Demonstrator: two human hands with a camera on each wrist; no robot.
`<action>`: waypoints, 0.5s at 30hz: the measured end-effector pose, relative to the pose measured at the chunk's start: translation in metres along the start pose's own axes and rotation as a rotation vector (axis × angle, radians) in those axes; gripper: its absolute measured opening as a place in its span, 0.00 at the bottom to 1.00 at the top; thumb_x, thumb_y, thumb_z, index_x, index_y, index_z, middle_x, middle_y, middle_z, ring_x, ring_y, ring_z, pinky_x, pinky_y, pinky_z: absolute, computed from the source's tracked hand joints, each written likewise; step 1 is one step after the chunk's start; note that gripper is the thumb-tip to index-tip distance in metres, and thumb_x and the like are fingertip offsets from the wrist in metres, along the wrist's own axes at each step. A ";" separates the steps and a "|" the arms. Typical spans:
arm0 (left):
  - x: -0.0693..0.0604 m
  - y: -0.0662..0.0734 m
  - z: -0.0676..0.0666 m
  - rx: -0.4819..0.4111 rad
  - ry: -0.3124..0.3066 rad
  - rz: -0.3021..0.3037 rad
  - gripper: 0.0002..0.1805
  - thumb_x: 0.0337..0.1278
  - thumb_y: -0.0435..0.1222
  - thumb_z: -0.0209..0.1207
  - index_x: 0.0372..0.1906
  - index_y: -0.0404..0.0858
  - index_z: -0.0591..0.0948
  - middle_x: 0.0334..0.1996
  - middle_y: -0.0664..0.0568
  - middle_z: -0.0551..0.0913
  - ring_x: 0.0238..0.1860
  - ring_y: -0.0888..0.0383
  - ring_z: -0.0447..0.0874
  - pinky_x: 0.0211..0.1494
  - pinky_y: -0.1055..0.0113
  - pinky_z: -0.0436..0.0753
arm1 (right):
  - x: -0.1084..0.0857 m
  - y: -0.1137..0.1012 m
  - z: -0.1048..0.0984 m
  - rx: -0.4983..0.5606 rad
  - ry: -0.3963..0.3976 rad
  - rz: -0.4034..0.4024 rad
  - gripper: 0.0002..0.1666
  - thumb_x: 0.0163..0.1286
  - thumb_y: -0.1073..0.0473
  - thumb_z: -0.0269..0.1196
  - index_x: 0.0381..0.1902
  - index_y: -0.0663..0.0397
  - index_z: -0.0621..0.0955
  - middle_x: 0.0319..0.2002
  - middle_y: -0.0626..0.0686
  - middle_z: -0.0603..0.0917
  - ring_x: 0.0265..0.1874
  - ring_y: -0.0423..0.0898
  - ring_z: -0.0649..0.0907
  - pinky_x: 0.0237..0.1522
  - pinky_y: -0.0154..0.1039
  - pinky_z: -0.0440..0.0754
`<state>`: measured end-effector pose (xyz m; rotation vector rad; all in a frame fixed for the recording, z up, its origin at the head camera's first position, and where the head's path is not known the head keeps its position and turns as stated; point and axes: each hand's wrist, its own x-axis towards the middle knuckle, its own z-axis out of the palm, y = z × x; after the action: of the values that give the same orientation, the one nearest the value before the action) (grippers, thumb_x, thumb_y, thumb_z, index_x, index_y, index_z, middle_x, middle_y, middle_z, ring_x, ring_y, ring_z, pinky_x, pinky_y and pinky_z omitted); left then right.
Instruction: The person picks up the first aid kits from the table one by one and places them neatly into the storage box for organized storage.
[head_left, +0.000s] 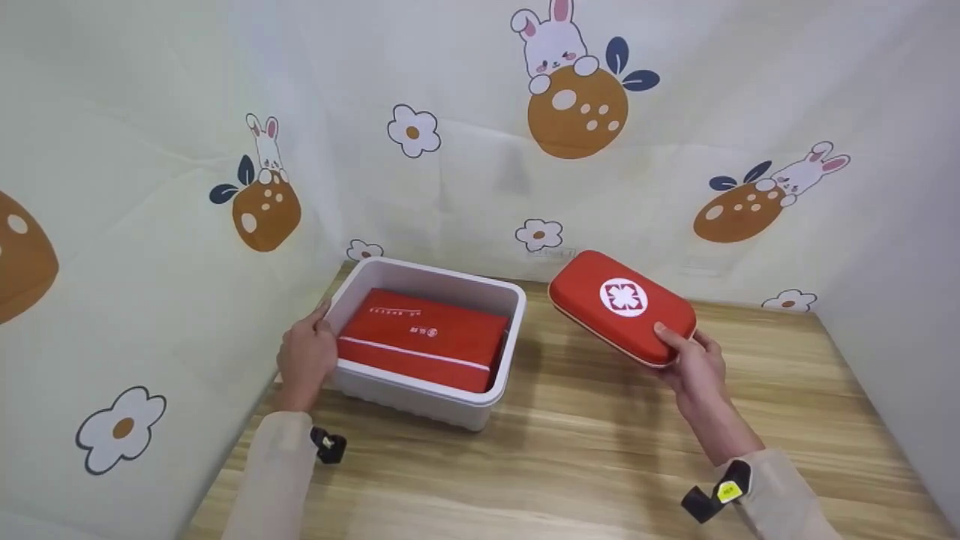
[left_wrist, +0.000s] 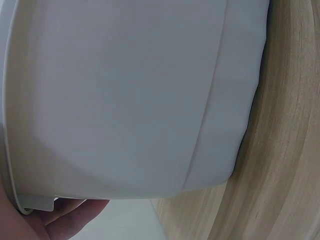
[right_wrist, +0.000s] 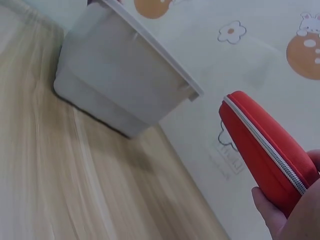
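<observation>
My left hand (head_left: 307, 354) grips the left rim of a pale grey plastic bin (head_left: 420, 405). The left wrist view shows the bin's outer wall (left_wrist: 120, 100) up close, with fingers (left_wrist: 75, 217) under its rim. Inside the bin lies a flat red pouch (head_left: 427, 337) with a white stripe and small white print. To the right, my right hand (head_left: 697, 375) holds a red zippered first-aid case (head_left: 622, 307) by its near right corner, thumb on top. A white round emblem marks the lid. In the right wrist view the case (right_wrist: 265, 145) is raised and its zip is closed.
The bin and case are over a wood-grain tabletop (head_left: 600, 465). Pale fabric walls (head_left: 465, 187) with rabbit, fruit and flower prints stand behind and at both sides. Black straps with small mounts (head_left: 716, 493) sit on both wrists.
</observation>
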<state>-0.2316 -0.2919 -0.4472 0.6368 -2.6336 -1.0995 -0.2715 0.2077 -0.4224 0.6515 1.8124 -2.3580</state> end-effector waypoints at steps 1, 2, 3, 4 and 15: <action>0.000 0.000 0.000 -0.002 -0.005 -0.002 0.28 0.76 0.40 0.35 0.77 0.46 0.61 0.75 0.39 0.62 0.70 0.37 0.69 0.59 0.44 0.74 | -0.002 -0.001 0.002 0.003 -0.009 0.001 0.58 0.68 0.51 0.66 0.80 0.49 0.40 0.67 0.51 0.67 0.39 0.37 0.86 0.49 0.37 0.86; 0.000 0.001 0.000 -0.004 -0.010 -0.005 0.28 0.76 0.40 0.35 0.77 0.46 0.61 0.75 0.39 0.62 0.71 0.37 0.69 0.60 0.44 0.74 | -0.004 -0.001 0.005 0.005 -0.018 0.002 0.58 0.68 0.51 0.66 0.80 0.48 0.40 0.68 0.51 0.66 0.40 0.37 0.86 0.49 0.38 0.85; 0.000 0.001 0.000 -0.003 -0.015 -0.006 0.28 0.76 0.40 0.35 0.77 0.46 0.61 0.75 0.39 0.62 0.71 0.37 0.68 0.60 0.44 0.74 | -0.006 -0.002 0.007 0.005 -0.026 0.003 0.58 0.68 0.51 0.66 0.81 0.48 0.41 0.68 0.52 0.65 0.40 0.38 0.86 0.50 0.38 0.85; 0.000 0.001 0.000 -0.002 -0.018 -0.006 0.28 0.77 0.40 0.35 0.77 0.46 0.61 0.76 0.39 0.62 0.71 0.37 0.68 0.61 0.43 0.74 | -0.008 -0.003 0.010 0.006 -0.033 0.004 0.57 0.69 0.51 0.66 0.81 0.47 0.41 0.69 0.52 0.65 0.41 0.38 0.86 0.50 0.38 0.85; 0.001 0.000 0.000 0.006 -0.005 -0.007 0.27 0.77 0.40 0.36 0.77 0.46 0.60 0.76 0.40 0.62 0.71 0.38 0.69 0.56 0.47 0.75 | -0.026 -0.003 0.043 0.059 -0.152 -0.013 0.54 0.70 0.53 0.65 0.79 0.49 0.43 0.64 0.52 0.69 0.42 0.43 0.87 0.51 0.39 0.85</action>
<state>-0.2321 -0.2922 -0.4473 0.6461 -2.6422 -1.0969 -0.2608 0.1637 -0.4007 0.4540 1.6959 -2.4044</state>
